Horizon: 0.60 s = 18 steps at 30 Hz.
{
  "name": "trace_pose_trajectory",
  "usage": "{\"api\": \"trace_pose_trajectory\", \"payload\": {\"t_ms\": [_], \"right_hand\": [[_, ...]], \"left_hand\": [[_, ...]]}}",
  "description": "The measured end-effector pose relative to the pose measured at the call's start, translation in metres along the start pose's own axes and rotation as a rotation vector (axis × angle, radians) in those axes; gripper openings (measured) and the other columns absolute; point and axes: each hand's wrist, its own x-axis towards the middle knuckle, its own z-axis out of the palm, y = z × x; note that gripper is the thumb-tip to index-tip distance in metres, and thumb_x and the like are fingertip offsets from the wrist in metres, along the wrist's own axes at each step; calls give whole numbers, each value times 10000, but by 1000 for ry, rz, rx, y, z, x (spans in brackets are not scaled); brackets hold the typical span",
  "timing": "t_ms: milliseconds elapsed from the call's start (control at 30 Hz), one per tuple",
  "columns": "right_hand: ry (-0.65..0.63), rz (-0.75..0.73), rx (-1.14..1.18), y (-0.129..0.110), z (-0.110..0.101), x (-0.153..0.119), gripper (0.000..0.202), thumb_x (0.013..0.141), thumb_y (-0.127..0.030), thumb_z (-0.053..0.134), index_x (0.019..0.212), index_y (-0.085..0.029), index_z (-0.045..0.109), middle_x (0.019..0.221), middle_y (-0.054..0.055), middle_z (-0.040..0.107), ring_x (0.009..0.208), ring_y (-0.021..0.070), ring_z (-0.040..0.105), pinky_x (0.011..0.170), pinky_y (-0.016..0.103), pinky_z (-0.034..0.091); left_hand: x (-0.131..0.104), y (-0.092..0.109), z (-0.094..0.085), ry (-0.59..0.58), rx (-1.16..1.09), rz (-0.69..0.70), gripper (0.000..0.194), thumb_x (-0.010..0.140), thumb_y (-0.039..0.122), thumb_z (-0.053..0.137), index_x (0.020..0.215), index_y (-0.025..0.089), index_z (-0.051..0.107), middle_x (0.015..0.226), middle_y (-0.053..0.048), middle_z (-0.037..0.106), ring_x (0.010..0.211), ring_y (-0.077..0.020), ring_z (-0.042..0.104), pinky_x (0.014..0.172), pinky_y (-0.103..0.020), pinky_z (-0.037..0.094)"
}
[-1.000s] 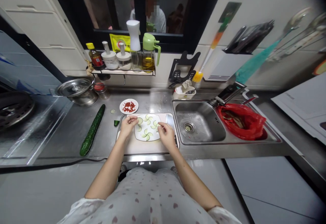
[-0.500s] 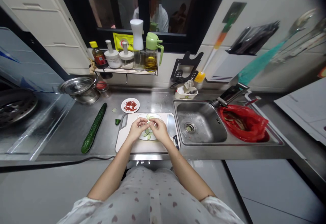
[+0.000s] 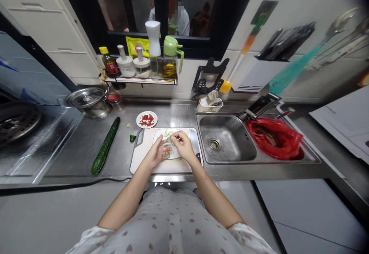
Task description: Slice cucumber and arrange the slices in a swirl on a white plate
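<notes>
My left hand is turned palm up over a white plate, its fingers apart and loosely bent. Opposite it, my right hand pinches a thin cucumber slice between thumb and fingers. More pale green cucumber slices lie on the plate, partly covered by my hands. Beneath the plate is a light cutting board with a grey handle. A kitchen knife lies along the board's right side, its black handle partly behind my right forearm.
Left of the board lie a whole cucumber and a cucumber end piece. Behind it stands a small plate of chopped red pieces. The sink is right, with a red bag beyond. A condiment shelf hangs behind.
My hands were close together with fingertips meeting over the plate. Now the left hand has turned palm up and opened, while the right holds a slice just above it.
</notes>
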Motion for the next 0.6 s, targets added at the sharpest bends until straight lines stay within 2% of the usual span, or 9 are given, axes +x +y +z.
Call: {"api": "trace_pose_trajectory", "payload": {"t_ms": [100,200,400,600], "right_hand": [[10,-40,1,-10,-3,2,153,858,-335,563,813,-217,650,880,41,622,911,184,558,752,303,435],[-3,-61,-7,-11,-3,1,139,860,-328,575,832,-226,665,908,42,612,953,190,548,802,326,433],[-34,-110,-19,0,-4,-1,116,856,-312,596,852,-230,678,914,41,598,976,197,541,897,367,404],[-64,-87,-36,3,-6,-3,125,864,-310,585,848,-226,676,940,47,602,1003,197,538,894,354,403]], "left_hand": [[-2,-3,3,-174,-140,-210,686,732,803,417,928,168,585,607,-16,572,476,-116,501,467,-215,344],[-2,-4,7,-246,-214,-261,651,745,793,413,834,167,571,570,-9,541,476,-127,507,489,-238,383],[0,3,6,-204,-257,-201,406,817,579,523,763,178,541,613,-7,558,487,-123,516,476,-238,378],[2,5,1,-130,-204,-131,252,741,410,652,804,184,561,628,13,555,479,-99,497,426,-207,316]]}}
